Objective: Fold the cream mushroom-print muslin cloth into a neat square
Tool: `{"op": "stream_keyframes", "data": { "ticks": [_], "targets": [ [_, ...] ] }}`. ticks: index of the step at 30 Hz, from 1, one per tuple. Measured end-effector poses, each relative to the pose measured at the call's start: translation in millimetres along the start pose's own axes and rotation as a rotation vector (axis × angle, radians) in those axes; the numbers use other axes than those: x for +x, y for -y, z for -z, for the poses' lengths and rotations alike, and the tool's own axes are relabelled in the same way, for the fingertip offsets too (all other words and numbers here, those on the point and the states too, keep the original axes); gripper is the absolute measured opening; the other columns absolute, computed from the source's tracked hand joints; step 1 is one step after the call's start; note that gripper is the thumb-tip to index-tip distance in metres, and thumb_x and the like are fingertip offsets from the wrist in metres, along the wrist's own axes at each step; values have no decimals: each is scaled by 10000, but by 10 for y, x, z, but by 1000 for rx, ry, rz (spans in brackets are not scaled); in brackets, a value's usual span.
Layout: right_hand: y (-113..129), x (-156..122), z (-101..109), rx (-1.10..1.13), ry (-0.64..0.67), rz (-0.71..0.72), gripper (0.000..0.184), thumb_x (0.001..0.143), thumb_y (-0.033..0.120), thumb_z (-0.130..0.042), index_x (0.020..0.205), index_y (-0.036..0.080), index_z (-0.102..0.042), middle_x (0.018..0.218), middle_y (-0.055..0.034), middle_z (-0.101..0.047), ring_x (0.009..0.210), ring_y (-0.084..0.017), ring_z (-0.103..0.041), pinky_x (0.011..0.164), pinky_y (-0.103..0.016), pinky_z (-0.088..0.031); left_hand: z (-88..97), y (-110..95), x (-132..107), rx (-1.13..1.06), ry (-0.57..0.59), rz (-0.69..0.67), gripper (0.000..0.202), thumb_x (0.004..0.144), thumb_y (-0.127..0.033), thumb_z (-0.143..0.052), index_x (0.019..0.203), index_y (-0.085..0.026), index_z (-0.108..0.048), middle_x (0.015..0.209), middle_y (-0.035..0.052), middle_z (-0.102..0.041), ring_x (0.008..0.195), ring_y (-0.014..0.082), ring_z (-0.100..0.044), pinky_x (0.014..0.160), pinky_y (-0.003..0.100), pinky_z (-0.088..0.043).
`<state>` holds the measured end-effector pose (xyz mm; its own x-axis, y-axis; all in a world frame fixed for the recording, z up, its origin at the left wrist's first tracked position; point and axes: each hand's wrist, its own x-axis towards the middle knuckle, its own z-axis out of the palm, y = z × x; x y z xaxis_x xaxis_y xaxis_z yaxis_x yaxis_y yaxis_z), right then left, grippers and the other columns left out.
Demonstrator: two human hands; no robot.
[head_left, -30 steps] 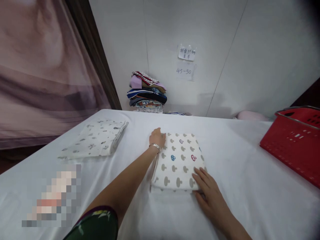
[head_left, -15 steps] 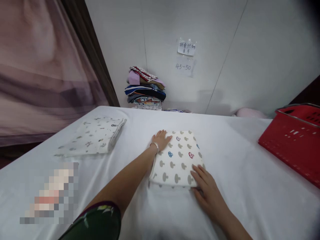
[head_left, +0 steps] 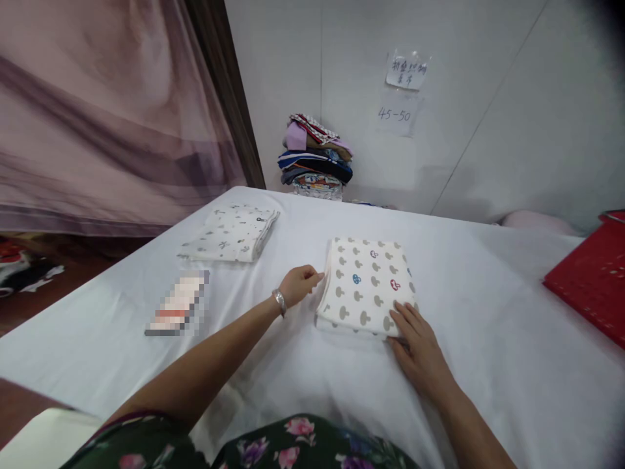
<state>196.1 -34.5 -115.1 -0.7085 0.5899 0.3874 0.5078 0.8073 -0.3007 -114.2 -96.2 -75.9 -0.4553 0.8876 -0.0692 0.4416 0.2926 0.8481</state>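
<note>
A folded white cloth (head_left: 364, 286) printed with grey, blue and red mushrooms lies flat on the white-covered table in front of me. At its left edge is my left hand (head_left: 299, 286), its fingers curled and the thumb and forefinger pinched at the layers there. My right hand (head_left: 417, 339) rests on the near right corner, fingers stretched over the top and thumb by the front edge. Farther left lies another folded white cloth (head_left: 234, 234) with a small leaf-like print.
A pixelated flat object (head_left: 176, 305) lies on the table (head_left: 469, 280) at left. On the right stands a red plastic basket (head_left: 593, 273). Behind the table is a stack of folded fabrics (head_left: 316, 156) against the wall. A pink curtain (head_left: 112, 117) hangs at left.
My left hand has left the cloth's top and come back to its left edge, its fingers now curled. The right hand stays at the near right corner. The view has shifted.
</note>
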Motion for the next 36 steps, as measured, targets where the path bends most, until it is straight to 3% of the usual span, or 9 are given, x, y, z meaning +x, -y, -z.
{"op": "stream_keyframes", "data": {
  "ticks": [3, 6, 13, 20, 26, 33, 36],
  "targets": [
    [1, 7, 2, 11, -3, -5, 466, 845, 289, -455, 1301, 208, -400, 1380, -72, -369, 1294, -265, -272, 1011, -491, -320, -53, -5, -241, 23, 39, -14, 365, 716, -521, -519, 591, -178, -511, 482, -44, -470, 469, 91, -459, 479, 211, -359],
    [-13, 2, -9, 27, 0, -12, 468, 841, 294, -457, 1301, 217, -407, 1374, -70, -377, 1293, -270, -275, 1006, -500, -324, -141, -58, -346, 84, 45, -19, 380, 689, -553, -535, 603, -184, -510, 540, -33, -496, 527, 104, -467, 502, 218, -348],
    [-23, -4, -13, 22, -9, 4, 469, 841, 287, -456, 1300, 204, -408, 1381, -68, -368, 1291, -264, -278, 1011, -490, -324, -262, -148, -306, 251, 58, 78, 313, 661, -456, -567, 558, -194, -431, 559, -25, -489, 555, 128, -463, 502, 237, -303],
    [16, 4, 7, 9, -1, 1, 457, 842, 280, -457, 1291, 204, -418, 1378, -66, -373, 1293, -259, -276, 1009, -487, -326, -253, -58, -347, -50, 9, 118, 264, 679, -365, -526, 525, -185, -411, 456, -61, -388, 483, 92, -388, 505, 225, -305],
    [4, -2, -7, 30, 2, 6, 483, 838, 276, -456, 1314, 225, -391, 1379, -61, -373, 1290, -264, -283, 1001, -498, -333, -281, 24, -382, 151, 29, 110, 246, 687, -309, -528, 506, -182, -421, 483, -46, -435, 532, 109, -433, 523, 230, -303],
    [14, -4, -28, 67, -95, 12, 531, 846, 333, -470, 1352, 245, -333, 1419, -63, -299, 1301, -278, -255, 1017, -514, -310, -253, -217, -339, 341, -31, 71, 376, 728, -562, -480, 616, -203, -482, 623, 2, -575, 621, 163, -534, 537, 257, -335],
    [36, 7, -13, 83, -98, 23, 513, 849, 347, -475, 1337, 244, -359, 1411, -65, -315, 1301, -277, -256, 1019, -513, -310, -282, -306, -241, 403, -17, 95, 357, 730, -540, -489, 615, -202, -476, 655, 15, -593, 649, 176, -551, 537, 264, -335]
  ]
}}
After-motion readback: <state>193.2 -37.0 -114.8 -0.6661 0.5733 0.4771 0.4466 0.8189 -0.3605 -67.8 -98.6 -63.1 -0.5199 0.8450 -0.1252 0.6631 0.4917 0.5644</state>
